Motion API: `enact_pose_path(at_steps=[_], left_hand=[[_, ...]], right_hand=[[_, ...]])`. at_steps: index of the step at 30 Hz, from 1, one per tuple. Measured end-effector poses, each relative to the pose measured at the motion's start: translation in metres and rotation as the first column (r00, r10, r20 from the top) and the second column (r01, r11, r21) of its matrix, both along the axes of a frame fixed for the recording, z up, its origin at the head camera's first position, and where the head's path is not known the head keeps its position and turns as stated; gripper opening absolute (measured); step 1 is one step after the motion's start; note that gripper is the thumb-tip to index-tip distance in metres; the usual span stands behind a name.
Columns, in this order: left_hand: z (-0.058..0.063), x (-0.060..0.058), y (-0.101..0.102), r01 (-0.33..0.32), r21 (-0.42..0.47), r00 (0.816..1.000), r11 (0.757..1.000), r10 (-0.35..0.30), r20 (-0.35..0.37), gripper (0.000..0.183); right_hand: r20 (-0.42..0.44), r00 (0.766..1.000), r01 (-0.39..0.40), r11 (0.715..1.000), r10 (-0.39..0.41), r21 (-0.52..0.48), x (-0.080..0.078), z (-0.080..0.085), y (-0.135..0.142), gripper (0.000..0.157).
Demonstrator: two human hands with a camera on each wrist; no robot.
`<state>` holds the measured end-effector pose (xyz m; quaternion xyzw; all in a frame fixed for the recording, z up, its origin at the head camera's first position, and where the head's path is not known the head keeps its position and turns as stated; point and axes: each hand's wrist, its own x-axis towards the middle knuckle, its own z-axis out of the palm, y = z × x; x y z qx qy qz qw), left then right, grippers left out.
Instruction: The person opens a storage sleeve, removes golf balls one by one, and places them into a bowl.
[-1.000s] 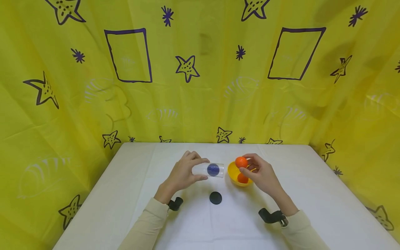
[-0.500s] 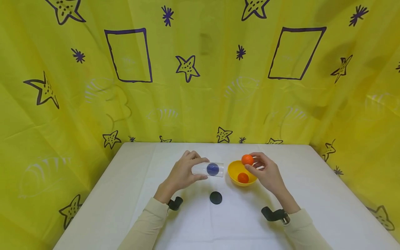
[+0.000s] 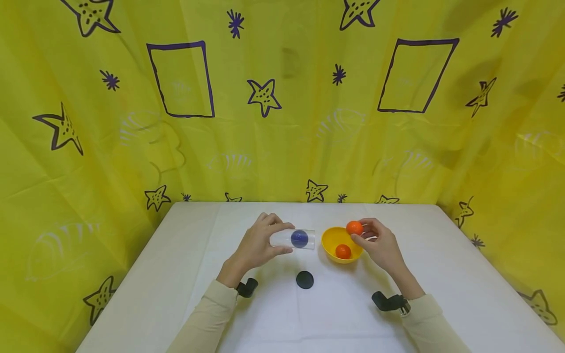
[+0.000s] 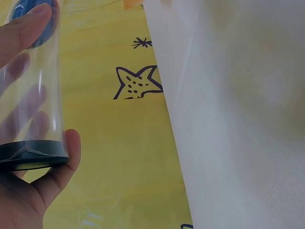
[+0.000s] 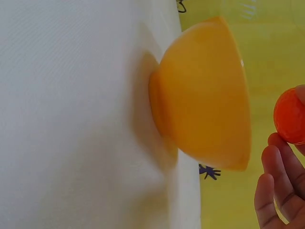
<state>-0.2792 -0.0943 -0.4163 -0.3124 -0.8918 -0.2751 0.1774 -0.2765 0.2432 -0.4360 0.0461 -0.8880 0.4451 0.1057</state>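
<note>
My left hand grips a clear plastic tube, held on its side above the table with its right end toward the bowl. Inside the tube sits a blue ball. A black cap closes the end by my palm. My right hand pinches an orange ball over the right rim of a yellow bowl. A second orange ball lies in that bowl. In the right wrist view, the held ball is apart from the bowl.
A round black lid lies flat on the white tabletop, in front of the tube and bowl. Behind the table hangs a yellow curtain with drawn stars. A black wrist mount sits on the right forearm, another on the left.
My right hand has moved to the right with its orange ball, from over the bowl's middle to its right rim. The left hand and tube have hardly moved.
</note>
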Motion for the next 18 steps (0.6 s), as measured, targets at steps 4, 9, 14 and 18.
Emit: enact_pose_path(at_steps=[4, 9, 14, 18], left_hand=[[0.000, 0.000, 0.000, -0.001, -0.002, 1.000, 1.000, 0.001, 0.001, 0.048], [0.000, 0.000, 0.000, 0.002, 0.004, 1.000, 1.000, -0.002, 0.000, 0.048], [0.000, 0.000, -0.001, 0.004, 0.005, 1.000, 1.000, -0.004, 0.002, 0.048], [0.000, 0.000, 0.000, 0.003, 0.002, 1.000, 1.000, -0.003, -0.003, 0.048]], right_hand=[[0.004, 1.000, -0.001, 1.000, 0.001, 0.021, -0.002, -0.005, 0.003, 0.047], [-0.005, 1.000, -0.002, 0.999, 0.002, 0.040, -0.004, -0.011, 0.005, 0.046], [-0.006, 1.000, -0.003, 0.998, 0.004, 0.061, -0.006, -0.016, 0.007, 0.045], [0.008, 1.000, -0.006, 0.997, 0.005, 0.073, -0.007, -0.019, 0.008, 0.046]])
